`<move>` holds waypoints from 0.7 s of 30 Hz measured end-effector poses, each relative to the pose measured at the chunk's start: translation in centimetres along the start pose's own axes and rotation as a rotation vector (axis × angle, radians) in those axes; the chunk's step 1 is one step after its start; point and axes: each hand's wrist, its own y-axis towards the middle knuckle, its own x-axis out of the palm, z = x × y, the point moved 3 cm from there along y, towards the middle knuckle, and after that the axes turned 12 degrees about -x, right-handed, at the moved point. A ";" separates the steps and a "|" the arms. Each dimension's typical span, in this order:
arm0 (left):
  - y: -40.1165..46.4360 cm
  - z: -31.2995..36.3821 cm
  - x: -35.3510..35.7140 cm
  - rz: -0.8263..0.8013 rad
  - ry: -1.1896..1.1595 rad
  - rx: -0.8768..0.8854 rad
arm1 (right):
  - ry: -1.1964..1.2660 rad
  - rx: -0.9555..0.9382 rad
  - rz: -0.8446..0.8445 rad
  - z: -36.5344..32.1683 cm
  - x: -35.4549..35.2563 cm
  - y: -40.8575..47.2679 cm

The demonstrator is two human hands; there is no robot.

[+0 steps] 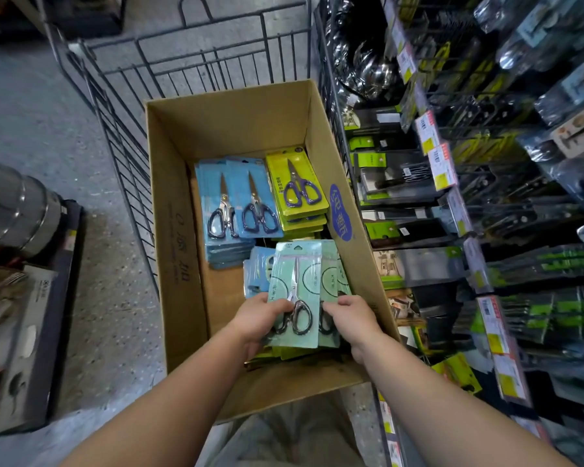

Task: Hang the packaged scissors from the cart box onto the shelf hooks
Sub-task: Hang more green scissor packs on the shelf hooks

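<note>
Shop aisle with a speckled grey concrete floor; a dark wire cart is standing beside a retail shelf of hooks. Inside the cart, an open brown cardboard box is holding the stock. Both hands are reaching into the near end of the box. The left hand is gripping the lower left edge of a fanned bundle of pale green carded scissors packs, fingers curled over the front card. The right hand is pinching the lower right side of the same bundle, fingertips lying on the card next to the black scissor handles. The bundle is tilting up out of the box, its top edge leaning toward the right wall. Just behind it, a stack of light blue carded scissors packs is lying flat on the box floor, and a stack of yellow-green carded scissors packs is resting beside it against the right wall. On the shelf, dark packaged utensils are hanging, with white and yellow price tags along the rails. A grey metal cylinder is lying at far left.
</note>
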 end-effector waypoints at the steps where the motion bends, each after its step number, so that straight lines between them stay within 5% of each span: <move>1: -0.2 0.0 -0.1 -0.010 -0.004 0.005 | 0.059 0.018 -0.020 0.1 0.0 -0.1; 5: -1.4 0.2 -0.2 0.016 -0.021 0.057 | 0.289 0.015 -0.108 -0.4 0.0 -0.6; 10: -2.9 0.6 -0.4 0.022 -0.003 0.148 | 0.254 -0.105 -0.146 -2.4 -0.2 -2.1; 21: -7.4 2.2 -1.1 -0.060 0.119 0.290 | 0.276 -0.285 0.133 -2.4 -1.8 -6.2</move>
